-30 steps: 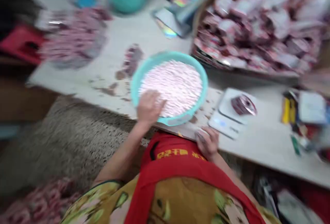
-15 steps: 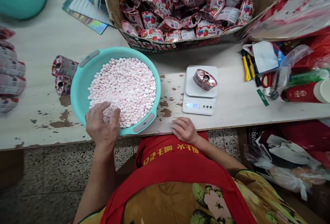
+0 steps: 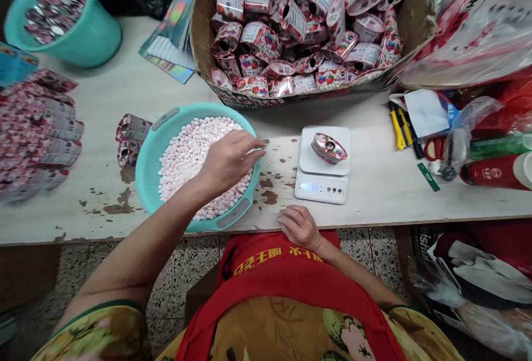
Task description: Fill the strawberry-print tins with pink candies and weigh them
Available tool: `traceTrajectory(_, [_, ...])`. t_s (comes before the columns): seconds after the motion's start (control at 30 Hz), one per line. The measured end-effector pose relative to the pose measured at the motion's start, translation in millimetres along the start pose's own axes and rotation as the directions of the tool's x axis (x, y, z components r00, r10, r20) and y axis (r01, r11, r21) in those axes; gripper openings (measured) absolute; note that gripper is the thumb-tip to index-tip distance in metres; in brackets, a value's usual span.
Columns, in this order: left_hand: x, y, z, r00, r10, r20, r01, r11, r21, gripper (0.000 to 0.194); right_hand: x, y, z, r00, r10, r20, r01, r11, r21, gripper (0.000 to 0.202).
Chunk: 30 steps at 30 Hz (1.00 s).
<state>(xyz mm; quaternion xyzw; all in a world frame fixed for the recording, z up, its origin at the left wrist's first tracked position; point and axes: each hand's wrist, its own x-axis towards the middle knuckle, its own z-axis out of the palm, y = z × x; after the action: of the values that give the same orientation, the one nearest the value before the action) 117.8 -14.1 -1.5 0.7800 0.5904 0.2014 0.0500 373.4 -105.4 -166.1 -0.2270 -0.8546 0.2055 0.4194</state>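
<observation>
My left hand [image 3: 233, 160] is over the right side of a teal basin [image 3: 145, 183] of pale pink candies [image 3: 187, 153]. Its thumb and fingertips pinch something small and whitish, probably a candy. To the right, a white digital scale [image 3: 305, 169] bears one red-and-white printed tin [image 3: 329, 148] with a dark round hole in its top; the display seems to read 8.9. My right hand [image 3: 301, 228] rests on the table's front edge below the scale, fingers curled together, and whether anything is under them is hidden.
A cardboard box [image 3: 203, 34] of similar tins stands behind. Two tins [image 3: 135, 128] lie left of the basin, with a stack [image 3: 62, 128] farther left and a teal bucket [image 3: 83, 45] behind. Cutters [image 3: 399, 128], a red cup [image 3: 490, 171] and plastic bags [image 3: 469, 45] lie right.
My left hand has risen from the candies at the basin's front and moved right and back, pinching something small. The view has shifted left and up. My right hand stays at the table edge.
</observation>
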Motion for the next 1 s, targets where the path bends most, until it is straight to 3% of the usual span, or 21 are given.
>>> traceTrajectory(0.1, [28.8, 18.5, 11.6, 0.989, 0.102, 0.109, -0.105, 0.994, 0.022, 0.017, 15.0, 2.7, -20.8, 0.976, 0.053, -0.212, -0.075, 0.993, -0.094, 0.045])
traceTrajectory(0.17, [36.5, 29.5, 14.3, 0.984, 0.132, 0.124, -0.131, 0.991, -0.010, 0.021, 33.6, 17.4, -40.8, 0.896, 0.146, -0.419, -0.258, 0.939, -0.225, 0.067])
traceTrajectory(0.23, [33.4, 39.1, 13.1, 0.987, 0.126, 0.100, -0.117, 0.989, -0.092, 0.023, 57.7, 42.7, -59.5, 0.809, 0.264, -0.526, -0.454, 0.849, -0.271, 0.082])
traceTrajectory(0.33, [12.8, 52.9, 7.7, 0.998, 0.050, 0.033, -0.038, 0.956, -0.292, 0.023, 93.6, 84.3, -76.6, 0.762, 0.509, -0.400, -0.592, 0.798, -0.112, 0.065])
traceTrajectory(0.4, [-6.1, 62.9, 5.8, 0.996, -0.085, 0.006, 0.078, 0.884, -0.460, 0.020, 110.0, 101.1, -82.1, 0.712, 0.641, -0.286, -0.643, 0.759, 0.101, 0.047])
traceTrajectory(0.47, [-24.0, 73.7, 8.6, 0.963, -0.262, 0.066, 0.241, 0.721, -0.649, 0.019, 118.1, 104.3, -87.6, 0.668, 0.719, -0.193, -0.661, 0.692, 0.290, 0.046])
traceTrajectory(0.53, [-37.2, 83.9, 17.6, 0.893, -0.414, 0.176, 0.376, 0.474, -0.796, 0.022, 119.8, 96.9, -96.1, 0.672, 0.734, -0.098, -0.653, 0.650, 0.389, 0.055])
traceTrajectory(0.6, [-43.9, 92.4, 32.0, 0.819, -0.524, 0.234, 0.410, 0.247, -0.878, 0.031, 118.4, 84.5, -107.0, 0.687, 0.726, 0.029, -0.669, 0.615, 0.418, 0.062])
traceTrajectory(0.67, [-44.6, 98.4, 48.5, 0.750, -0.606, 0.265, 0.372, 0.055, -0.927, 0.041, 117.1, 71.7, -117.3, 0.669, 0.718, 0.191, -0.719, 0.561, 0.411, 0.059])
traceTrajectory(0.77, [-39.3, 103.0, 69.5, 0.671, -0.579, 0.464, 0.331, -0.327, -0.885, 0.049, 119.0, 55.4, -126.6, 0.603, 0.692, 0.396, -0.794, 0.472, 0.383, 0.052])
traceTrajectory(0.83, [-35.5, 103.6, 78.0, 0.647, -0.485, 0.589, 0.312, -0.537, -0.784, 0.051, 122.0, 46.6, -128.0, 0.598, 0.666, 0.446, -0.800, 0.464, 0.379, 0.053])
traceTrajectory(0.93, [-33.5, 103.0, 84.1, 0.659, -0.407, 0.633, 0.274, -0.654, -0.705, 0.050, 124.0, 38.0, -123.8, 0.597, 0.642, 0.481, -0.802, 0.472, 0.366, 0.051])
traceTrajectory(1.0, [-34.5, 102.6, 86.7, 0.647, -0.378, 0.662, 0.285, -0.685, -0.670, 0.045, 121.5, 36.2, -118.5, 0.564, 0.649, 0.511, -0.826, 0.456, 0.332, 0.048])
